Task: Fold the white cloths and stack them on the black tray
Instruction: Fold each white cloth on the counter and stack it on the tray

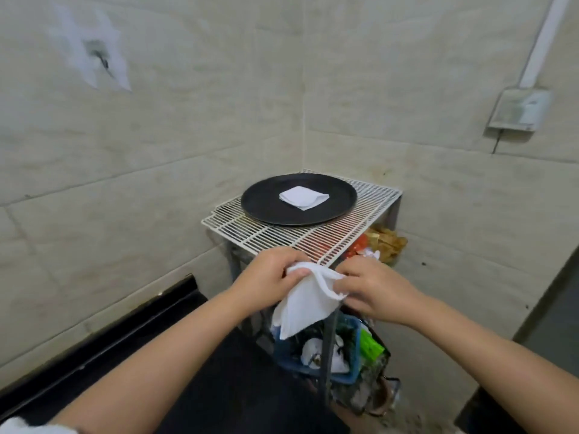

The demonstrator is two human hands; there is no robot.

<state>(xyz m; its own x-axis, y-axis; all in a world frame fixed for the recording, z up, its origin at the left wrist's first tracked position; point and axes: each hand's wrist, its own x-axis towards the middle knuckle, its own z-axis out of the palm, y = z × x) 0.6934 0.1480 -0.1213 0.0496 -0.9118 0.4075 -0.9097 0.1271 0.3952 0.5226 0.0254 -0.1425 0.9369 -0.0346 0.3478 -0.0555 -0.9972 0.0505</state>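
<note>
Near the rack's front edge, left: left hand (272, 275) pinches the white cloth's (308, 303) upper left corner.
Centre: cloth hangs in the air between both hands.
Right: right hand (374, 286) pinches its upper right edge.
Behind: black tray (260, 202) on white wire rack (369, 211) holds one folded white cloth (304, 197).

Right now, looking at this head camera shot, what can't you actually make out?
- Head view: how far the held cloth is folded; the left hand and right hand cover its top edge.
- How many layers the folded cloth on the black tray has; too small.
- What lies in the blue basket under the wire rack; cloth, rack leg and blur hide it.
- The white thing at the bottom left corner; cut off by the edge.
</note>
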